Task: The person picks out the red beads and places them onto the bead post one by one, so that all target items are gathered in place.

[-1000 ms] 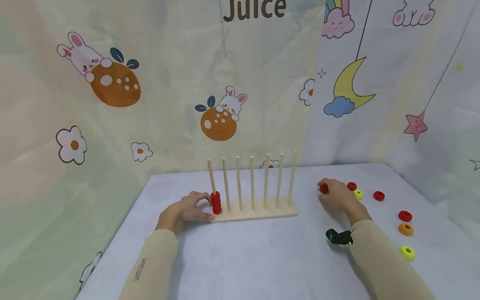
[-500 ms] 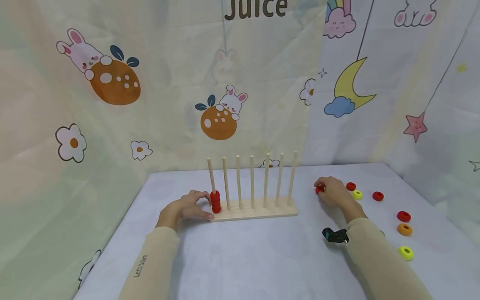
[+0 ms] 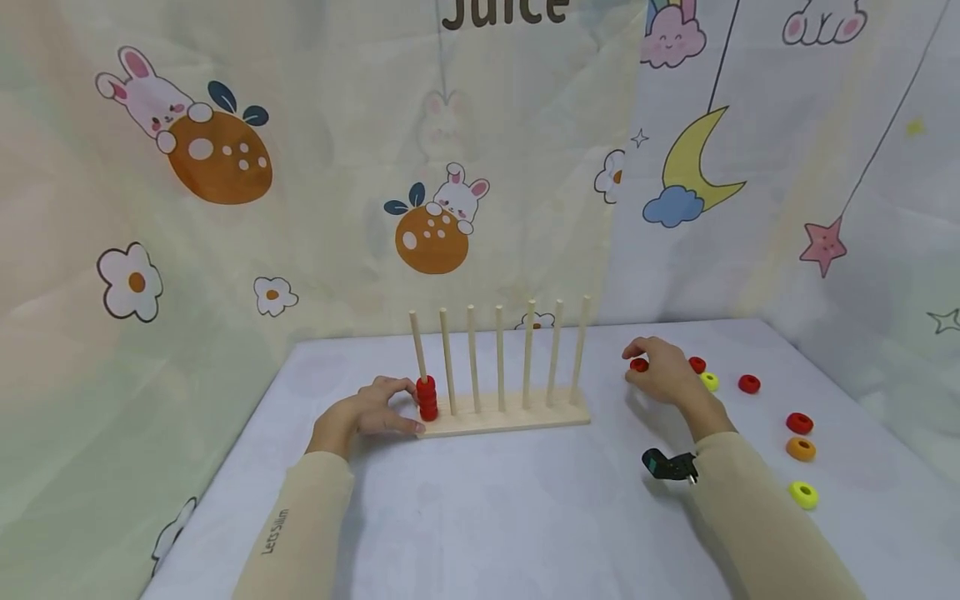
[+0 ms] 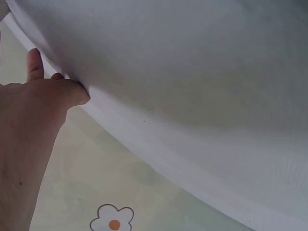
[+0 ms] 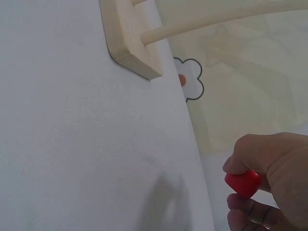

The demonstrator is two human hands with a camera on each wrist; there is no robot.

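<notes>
My left hand (image 3: 372, 407) grips the left end of a pale wooden peg rack (image 3: 517, 417), thumb at the front corner and fingers behind. A column of red rings (image 3: 427, 398) is stacked on the rack's leftmost peg; the other pegs are bare. To the right of the rack, my right hand (image 3: 666, 373) pinches one red ring (image 5: 243, 183) between thumb and fingers, above the white table. In the right wrist view the rack's end (image 5: 132, 43) shows at the top. The left wrist view shows only the left hand (image 4: 43, 101) and white cloth.
Loose red rings (image 3: 748, 384), yellow rings (image 3: 803, 494) and an orange ring (image 3: 801, 449) lie on the right side of the white table (image 3: 525, 517). A black wrist device (image 3: 669, 465) sticks out by the right sleeve. A printed curtain (image 3: 330, 167) hangs behind the table.
My right hand has risen from the table and shifted slightly left with the red ring between its fingers. The left hand keeps its place at the rack's end.
</notes>
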